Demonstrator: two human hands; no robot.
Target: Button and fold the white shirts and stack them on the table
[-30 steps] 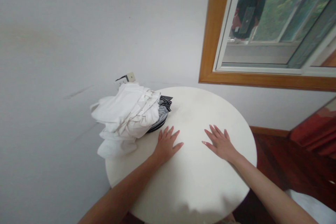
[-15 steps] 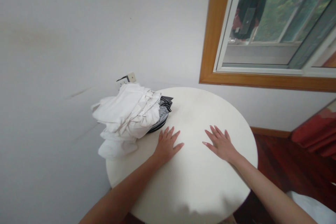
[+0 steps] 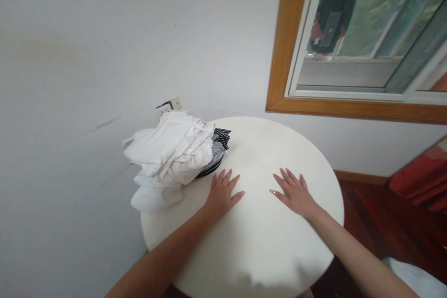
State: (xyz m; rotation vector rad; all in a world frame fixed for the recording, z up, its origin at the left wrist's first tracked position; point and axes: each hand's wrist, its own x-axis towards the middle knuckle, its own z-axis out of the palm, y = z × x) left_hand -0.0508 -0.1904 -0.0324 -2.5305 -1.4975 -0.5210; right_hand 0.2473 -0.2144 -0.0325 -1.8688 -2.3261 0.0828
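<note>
Plain table (image 3: pixel 258 237), plain white fabric (image 3: pixel 171 146).

Striped cloth (image 3: pixel 220 138) half-hidden under white cloth (image 3: pixel 171 151), window (image 3: pixel 366 37) incomplete at top and right edges.

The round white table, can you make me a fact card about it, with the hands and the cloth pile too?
Table: round white table, against the wall
Left hand: left hand, palm down on the table, fingers spread, holding nothing, near the cloth pile
Right hand: right hand, palm down on the table, fingers spread, holding nothing
Cloth pile: crumpled white cloth, with dark striped fabric showing at its right edge
Above the table: wood-framed window, to the right
</note>
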